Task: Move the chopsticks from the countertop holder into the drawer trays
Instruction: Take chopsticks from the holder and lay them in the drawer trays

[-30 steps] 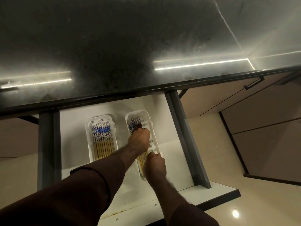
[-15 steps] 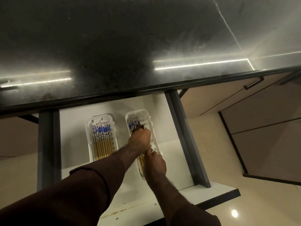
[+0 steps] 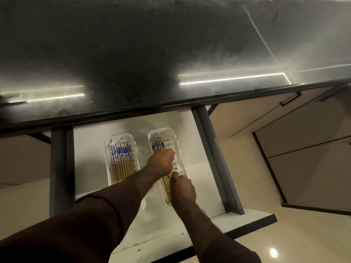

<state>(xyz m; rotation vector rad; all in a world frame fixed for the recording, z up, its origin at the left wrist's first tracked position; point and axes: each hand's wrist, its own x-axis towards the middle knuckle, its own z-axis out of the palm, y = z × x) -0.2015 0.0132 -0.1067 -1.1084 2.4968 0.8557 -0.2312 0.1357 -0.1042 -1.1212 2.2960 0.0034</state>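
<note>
Two white trays lie side by side in the open drawer (image 3: 89,168). The left tray (image 3: 108,168) is filled with a row of chopsticks (image 3: 121,160) with blue-and-white tops and wooden shafts. The right tray (image 3: 180,160) holds a smaller bunch of the same chopsticks (image 3: 156,144) along its left side. My left hand (image 3: 161,162) reaches across into the right tray, fingers curled down over the middle of that bunch. My right hand (image 3: 183,188) is at the near end of the same tray, its thumb and fingers on the chopsticks' thin ends. The countertop holder is out of view.
The dark stone countertop (image 3: 171,54) overhangs the back of the drawer. Grey drawer sides (image 3: 214,158) run left and right of the trays. Beige cabinet fronts with a black handle (image 3: 290,98) stand to the right, above a glossy tiled floor (image 3: 303,234).
My right hand has slid a little farther into the right tray, closing up on my left hand. My left hand has stayed on the chopsticks.
</note>
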